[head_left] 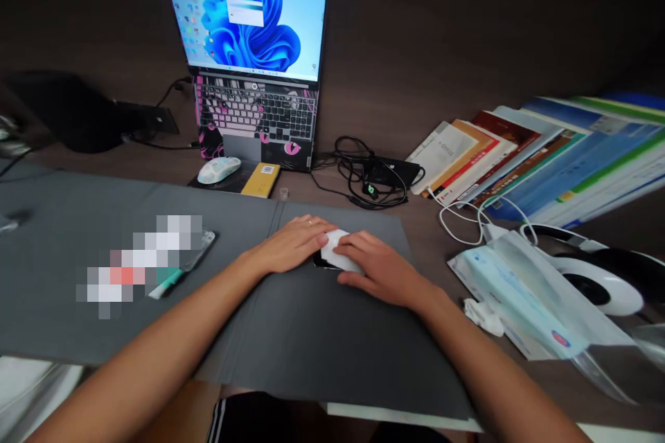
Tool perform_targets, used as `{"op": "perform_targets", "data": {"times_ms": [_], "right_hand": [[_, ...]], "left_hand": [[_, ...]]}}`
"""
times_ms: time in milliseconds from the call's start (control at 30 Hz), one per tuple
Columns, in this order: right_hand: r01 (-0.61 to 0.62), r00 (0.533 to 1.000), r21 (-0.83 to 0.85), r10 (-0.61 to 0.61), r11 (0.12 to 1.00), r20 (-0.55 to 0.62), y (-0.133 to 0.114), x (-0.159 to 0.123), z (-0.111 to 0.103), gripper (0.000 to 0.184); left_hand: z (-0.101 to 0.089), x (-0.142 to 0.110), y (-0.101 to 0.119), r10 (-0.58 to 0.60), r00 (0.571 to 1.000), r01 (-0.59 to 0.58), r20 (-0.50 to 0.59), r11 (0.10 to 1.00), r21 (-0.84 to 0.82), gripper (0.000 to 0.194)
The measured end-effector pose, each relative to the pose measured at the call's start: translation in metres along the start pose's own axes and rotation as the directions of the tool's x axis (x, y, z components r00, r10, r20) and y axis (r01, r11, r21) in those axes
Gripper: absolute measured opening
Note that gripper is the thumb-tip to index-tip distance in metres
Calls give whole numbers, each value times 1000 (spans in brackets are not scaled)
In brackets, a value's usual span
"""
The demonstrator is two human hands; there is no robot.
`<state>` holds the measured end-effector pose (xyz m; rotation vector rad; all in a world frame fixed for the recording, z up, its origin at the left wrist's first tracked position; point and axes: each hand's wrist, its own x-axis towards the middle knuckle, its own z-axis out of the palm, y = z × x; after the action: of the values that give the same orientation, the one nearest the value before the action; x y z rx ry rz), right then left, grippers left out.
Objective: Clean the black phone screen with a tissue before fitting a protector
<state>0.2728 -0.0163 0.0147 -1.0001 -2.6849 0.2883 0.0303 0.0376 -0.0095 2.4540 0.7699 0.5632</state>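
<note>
My left hand (294, 243) rests at the left and far edge of a dark, flat phone (325, 264) on the grey desk mat, its fingers closed along that edge. A white tissue (340, 252) covers most of the phone, so little of its dark surface shows. From the right, my right hand (382, 268) presses on the tissue with bent fingers, and its thumb lies close to the near edge. To the left on the mat (291, 346) lies a clear case (205, 247), partly blurred out, beside a green and white tube-like item (167, 282).
Behind the mat stands an open laptop (254, 111), with a mouse (219, 170) and yellow box (261, 180) before it. Cables and a power adapter (392, 172) lie beside leaning books (519, 152). At right are a tissue pack (524, 297), crumpled tissue (484, 316) and headphones (603, 284).
</note>
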Motion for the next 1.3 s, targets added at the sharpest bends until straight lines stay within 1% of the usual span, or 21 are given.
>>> {"op": "perform_targets", "data": {"times_ms": [100,167,233,333,400,467,533,600,700,767,833,933,1000,1067,1133,1167,1233,1300], "right_hand": [[-86,995,-28,84,996,-51,12,-5,-6,35],[-125,991,-49,122,991,-61,18,-8,-9,34],[-139,989,-59,136,989,-52,20,-10,-9,33],[-58,998,-55,57,997,-20,15,-9,-3,29],[17,1000,-61,-17,998,-7,10,-5,4,33],[51,999,-66,-50,997,16,5,1,10,37],[84,996,-67,-83,994,27,2,5,13,44],[109,994,-67,-107,992,29,1,7,10,46],[68,998,-71,-67,995,17,6,4,1,35],[10,1000,-73,-11,997,-12,12,0,-5,32],[-16,999,-72,12,997,-48,16,-4,-6,32],[42,998,-53,-45,998,-52,14,-5,-2,29],[111,993,-39,-112,993,-19,7,-2,3,29],[166,986,-56,-166,984,7,-1,3,9,37],[189,982,-96,-188,977,24,-7,7,12,45],[190,982,-114,-188,975,26,-9,9,12,46],[166,986,-133,-164,977,24,-8,10,9,41],[104,994,-142,-105,984,2,-2,8,4,35]], "left_hand": [[3,-2,-4,-58,998,58,-17,998,4,59],[4,-3,-5,-78,997,77,8,997,27,59],[5,-2,-5,-76,997,75,23,996,45,58],[10,0,-3,-109,994,109,-20,992,55,52],[15,2,-2,-142,987,147,-80,987,62,50],[19,3,-2,-156,979,165,-131,984,63,48],[20,4,-2,-150,977,159,-153,986,45,47],[18,4,-2,-143,977,148,-160,989,21,46],[13,5,-2,-182,963,181,-199,983,-20,43],[11,7,-3,-237,939,229,-249,971,-63,41],[9,8,-3,-288,914,267,-287,957,-110,37],[9,10,-3,-314,893,285,-323,949,-137,33],[9,12,-3,-304,891,277,-338,953,-126,32],[11,13,-2,-293,893,273,-342,956,-107,32],[12,15,-3,-281,900,271,-332,960,-77,31],[12,16,-3,-276,904,270,-326,961,-62,32],[13,16,-4,-269,911,271,-313,962,-39,32],[12,16,-5,-271,913,275,-304,961,-32,33]]}}
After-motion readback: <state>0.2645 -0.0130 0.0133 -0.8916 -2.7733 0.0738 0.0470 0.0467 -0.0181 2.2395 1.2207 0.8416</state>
